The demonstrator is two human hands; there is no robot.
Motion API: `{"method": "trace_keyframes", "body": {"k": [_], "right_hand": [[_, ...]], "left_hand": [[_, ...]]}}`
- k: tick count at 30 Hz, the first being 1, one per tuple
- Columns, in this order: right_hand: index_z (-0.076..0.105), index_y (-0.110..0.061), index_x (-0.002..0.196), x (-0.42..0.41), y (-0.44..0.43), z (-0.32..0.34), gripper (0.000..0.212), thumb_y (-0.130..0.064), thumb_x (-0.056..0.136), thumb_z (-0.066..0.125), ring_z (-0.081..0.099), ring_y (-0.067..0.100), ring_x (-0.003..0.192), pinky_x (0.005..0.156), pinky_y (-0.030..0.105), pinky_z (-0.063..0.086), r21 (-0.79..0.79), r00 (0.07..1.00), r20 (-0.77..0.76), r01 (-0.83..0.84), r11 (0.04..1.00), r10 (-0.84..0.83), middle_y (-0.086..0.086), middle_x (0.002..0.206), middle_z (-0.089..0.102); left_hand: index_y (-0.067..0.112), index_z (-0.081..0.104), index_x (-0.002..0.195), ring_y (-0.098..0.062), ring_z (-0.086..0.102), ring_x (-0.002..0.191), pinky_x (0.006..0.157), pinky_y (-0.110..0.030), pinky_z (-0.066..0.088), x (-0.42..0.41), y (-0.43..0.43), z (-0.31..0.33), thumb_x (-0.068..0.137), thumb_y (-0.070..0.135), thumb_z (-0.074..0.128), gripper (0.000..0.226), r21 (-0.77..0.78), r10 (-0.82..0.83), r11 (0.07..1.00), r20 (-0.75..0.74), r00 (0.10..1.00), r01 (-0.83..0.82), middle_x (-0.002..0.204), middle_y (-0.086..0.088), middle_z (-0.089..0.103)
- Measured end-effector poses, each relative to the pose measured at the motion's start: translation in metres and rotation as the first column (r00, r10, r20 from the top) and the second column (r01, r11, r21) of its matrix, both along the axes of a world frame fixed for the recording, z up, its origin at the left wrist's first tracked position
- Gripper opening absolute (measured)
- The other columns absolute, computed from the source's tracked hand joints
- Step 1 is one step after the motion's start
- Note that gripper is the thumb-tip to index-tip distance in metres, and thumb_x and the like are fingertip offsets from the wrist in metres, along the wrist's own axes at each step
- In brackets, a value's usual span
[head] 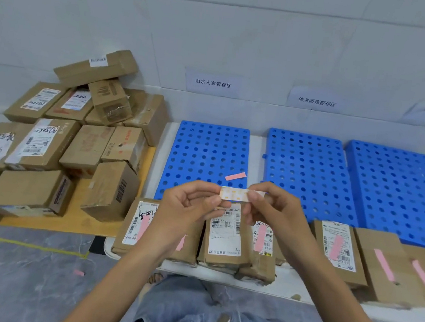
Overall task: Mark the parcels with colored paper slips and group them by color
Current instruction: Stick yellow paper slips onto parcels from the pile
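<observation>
Both hands are raised just above the row of parcels, each pinching one end of a pale yellow paper slip (239,194). The left hand (190,201) nips it between thumb and fingertips, and the right hand (272,205) does the same, other fingers loosely curled. It looks to me like they are peeling or readying it to stick.

Directly below sits the middle parcel (224,238), whose label shows no slip yet, so that is probably the target. Its neighbours on the low white worktop (284,284) already carry pink slips, for instance the labelled parcel (337,245) to the right.

Behind them lie three blue perforated pallets (307,167) under wall signs (213,83), bare except for a loose pink slip (235,176), so grouping seems yet to start. A heap of unmarked cartons (55,141) waits at the left. The parcels are packed edge to edge, leaving little finger room.
</observation>
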State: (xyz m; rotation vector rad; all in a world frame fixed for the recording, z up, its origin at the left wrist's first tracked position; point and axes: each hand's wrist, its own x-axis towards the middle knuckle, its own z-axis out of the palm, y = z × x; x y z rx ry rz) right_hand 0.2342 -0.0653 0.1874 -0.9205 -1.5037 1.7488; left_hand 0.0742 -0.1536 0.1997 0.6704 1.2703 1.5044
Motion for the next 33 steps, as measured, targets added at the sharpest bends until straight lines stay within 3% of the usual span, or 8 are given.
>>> {"method": "trace_keyframes", "body": {"k": [3, 6, 10, 14, 16, 19, 29, 33], "right_hand": [[0.063, 0.002, 0.095, 0.004, -0.010, -0.001, 0.016, -0.012, 0.093, 0.057, 0.056, 0.020, 0.060, 0.061, 0.027, 0.048, -0.051, 1.000, 0.005, -0.003, 0.999, 0.003, 0.009, 0.065, 0.065], [0.065, -0.005, 0.090, 0.002, -0.020, -0.003, 0.010, -0.014, 0.088, 0.064, 0.060, 0.015, 0.062, 0.062, 0.023, 0.049, 0.102, 0.992, 0.097, 0.075, 0.992, -0.085, 0.005, 0.069, 0.068], [0.068, -0.009, 0.086, 0.000, -0.027, -0.001, 0.001, -0.011, 0.086, 0.067, 0.060, 0.012, 0.060, 0.062, 0.023, 0.050, 0.262, 0.986, 0.032, 0.151, 0.953, -0.166, 0.002, 0.072, 0.067], [0.071, -0.009, 0.090, 0.000, -0.031, -0.003, 0.006, -0.007, 0.085, 0.068, 0.063, 0.007, 0.079, 0.075, 0.017, 0.049, 0.730, 0.949, -0.003, 0.217, 0.648, -0.314, -0.001, 0.086, 0.068], [0.072, -0.005, 0.091, 0.001, -0.032, -0.007, 0.009, -0.010, 0.086, 0.066, 0.061, 0.008, 0.082, 0.076, 0.016, 0.049, 0.847, 0.939, -0.021, 0.198, 0.493, -0.342, 0.004, 0.086, 0.067], [0.073, -0.002, 0.091, 0.002, -0.032, -0.015, 0.012, -0.009, 0.086, 0.064, 0.063, 0.014, 0.081, 0.074, 0.021, 0.051, 0.911, 0.925, -0.036, 0.186, 0.368, -0.378, 0.010, 0.084, 0.067], [0.073, -0.004, 0.093, 0.010, -0.030, -0.021, 0.014, -0.009, 0.087, 0.063, 0.062, 0.010, 0.083, 0.070, 0.020, 0.051, 0.918, 0.927, -0.047, 0.187, 0.349, -0.373, 0.011, 0.085, 0.067], [0.074, -0.007, 0.092, 0.013, -0.030, -0.022, 0.015, -0.017, 0.087, 0.063, 0.059, 0.010, 0.092, 0.081, 0.019, 0.048, 0.911, 0.937, 0.034, 0.114, 0.396, -0.348, 0.008, 0.094, 0.065]], "left_hand": [[0.002, 0.067, 0.090, -0.016, 0.070, 0.067, 0.063, -0.024, 0.059, 0.009, -0.003, -0.001, 0.082, 0.000, 0.062, 0.009, 0.013, 0.040, 0.999, -0.072, 0.997, -0.040, 0.075, -0.008, 0.073], [-0.001, 0.068, 0.088, -0.014, 0.068, 0.063, 0.057, -0.023, 0.057, 0.014, -0.005, -0.004, 0.084, 0.000, 0.064, 0.006, 0.025, 0.097, 0.995, -0.185, 0.978, -0.094, 0.072, -0.007, 0.072], [0.002, 0.068, 0.089, -0.015, 0.067, 0.065, 0.057, -0.025, 0.058, 0.016, -0.007, -0.004, 0.084, 0.002, 0.066, 0.005, 0.046, 0.154, 0.988, -0.225, 0.962, -0.148, 0.078, -0.011, 0.071], [0.005, 0.067, 0.095, -0.013, 0.067, 0.069, 0.061, -0.023, 0.057, 0.015, -0.011, -0.002, 0.078, 0.018, 0.066, 0.022, -0.091, 0.077, 0.993, 0.052, 0.996, -0.073, 0.082, -0.009, 0.073], [0.005, 0.067, 0.097, -0.012, 0.068, 0.070, 0.062, -0.023, 0.057, 0.014, -0.012, -0.001, 0.072, 0.024, 0.064, 0.031, -0.147, 0.028, 0.989, 0.195, 0.980, 0.001, 0.082, -0.007, 0.073], [0.007, 0.068, 0.091, -0.012, 0.068, 0.068, 0.058, -0.023, 0.057, 0.014, -0.013, 0.000, 0.072, 0.022, 0.063, 0.025, -0.167, 0.011, 0.985, 0.346, 0.938, 0.050, 0.082, -0.004, 0.072], [0.005, 0.067, 0.094, -0.006, 0.063, 0.061, 0.053, -0.021, 0.054, 0.014, -0.016, -0.002, 0.079, 0.016, 0.065, 0.018, -0.194, -0.007, 0.980, 0.205, 0.979, 0.048, 0.077, -0.002, 0.070], [0.005, 0.068, 0.091, -0.006, 0.058, 0.058, 0.051, -0.020, 0.052, 0.019, -0.015, -0.002, 0.089, 0.011, 0.061, 0.010, -0.169, 0.027, 0.986, 0.062, 0.998, -0.016, 0.074, -0.002, 0.066]]}}
